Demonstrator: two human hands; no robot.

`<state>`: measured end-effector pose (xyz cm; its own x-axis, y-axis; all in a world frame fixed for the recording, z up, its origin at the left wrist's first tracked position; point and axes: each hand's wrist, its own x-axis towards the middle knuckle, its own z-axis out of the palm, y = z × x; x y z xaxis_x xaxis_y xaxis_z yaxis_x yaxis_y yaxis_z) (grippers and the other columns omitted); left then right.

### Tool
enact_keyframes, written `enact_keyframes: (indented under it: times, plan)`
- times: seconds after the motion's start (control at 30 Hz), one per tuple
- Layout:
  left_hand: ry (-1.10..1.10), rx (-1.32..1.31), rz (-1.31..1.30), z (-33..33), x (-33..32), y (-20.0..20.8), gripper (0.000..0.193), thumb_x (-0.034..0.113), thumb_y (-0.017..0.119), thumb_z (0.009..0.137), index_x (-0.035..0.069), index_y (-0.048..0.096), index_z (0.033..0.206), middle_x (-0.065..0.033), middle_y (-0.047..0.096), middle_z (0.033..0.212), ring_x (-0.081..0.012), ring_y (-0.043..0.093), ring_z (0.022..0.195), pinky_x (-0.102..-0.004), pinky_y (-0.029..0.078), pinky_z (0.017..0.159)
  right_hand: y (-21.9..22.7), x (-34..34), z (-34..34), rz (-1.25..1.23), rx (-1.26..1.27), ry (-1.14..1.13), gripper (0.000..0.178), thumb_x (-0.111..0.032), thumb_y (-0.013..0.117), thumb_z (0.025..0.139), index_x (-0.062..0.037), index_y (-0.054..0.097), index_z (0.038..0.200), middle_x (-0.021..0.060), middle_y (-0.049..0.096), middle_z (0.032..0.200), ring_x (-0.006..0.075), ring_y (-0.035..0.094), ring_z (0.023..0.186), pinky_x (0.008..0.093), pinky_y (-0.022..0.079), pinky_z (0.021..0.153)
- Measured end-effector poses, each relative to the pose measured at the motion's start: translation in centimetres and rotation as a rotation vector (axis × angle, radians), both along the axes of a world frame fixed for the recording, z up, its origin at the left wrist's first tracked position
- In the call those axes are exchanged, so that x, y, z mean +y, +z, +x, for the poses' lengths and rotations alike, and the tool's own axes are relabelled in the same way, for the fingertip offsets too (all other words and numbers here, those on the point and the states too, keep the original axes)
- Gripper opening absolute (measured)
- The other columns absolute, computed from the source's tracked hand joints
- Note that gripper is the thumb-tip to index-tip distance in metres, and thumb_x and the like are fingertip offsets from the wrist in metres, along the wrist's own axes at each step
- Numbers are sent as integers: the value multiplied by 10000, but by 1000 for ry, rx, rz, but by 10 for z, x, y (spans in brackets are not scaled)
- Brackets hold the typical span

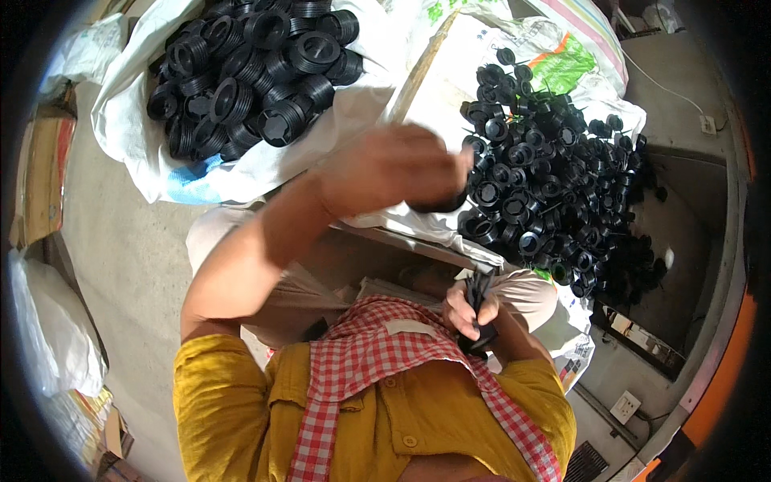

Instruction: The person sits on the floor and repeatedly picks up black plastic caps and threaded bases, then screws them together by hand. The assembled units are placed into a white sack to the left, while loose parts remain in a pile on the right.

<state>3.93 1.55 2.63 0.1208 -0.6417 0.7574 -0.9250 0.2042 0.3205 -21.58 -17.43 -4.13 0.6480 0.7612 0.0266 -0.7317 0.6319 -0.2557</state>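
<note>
My left hand [393, 169] reaches across, above the white sacking between two heaps. It is smeared by motion, its fingers curled over a dark, round black plastic cap [438, 202] that is blurred too. Low by my lap, my right hand [466, 312] is closed around a bunch of thin black plastic sticks [479, 291], which poke up out of the fist. To the right lies a heap of small black plastic caps [550, 181], some with thin stems. At the upper left, larger threaded black plugs [277, 80] fill an open white sack [128, 128].
A wooden stick [426, 64] lies across the white sacking between the heaps. Boxes [44, 177] and a filled plastic bag [60, 321] stand along the left. A wall socket [625, 407] shows at lower right. My knees are under the work surface's near edge.
</note>
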Motion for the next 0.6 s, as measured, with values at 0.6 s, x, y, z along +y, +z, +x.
enact_keyframes:
  times: [0.6]
  plan:
    - [123, 416, 486, -82, -29, -34, 259, 87, 637, 743, 47, 551, 985, -154, 486, 921, -308, 506, 851, -405, 422, 757, -26, 28, 107, -1477, -148, -1426, 193, 40, 631, 836, -29, 451, 830, 67, 602, 826, 106, 545, 753, 249, 466, 720]
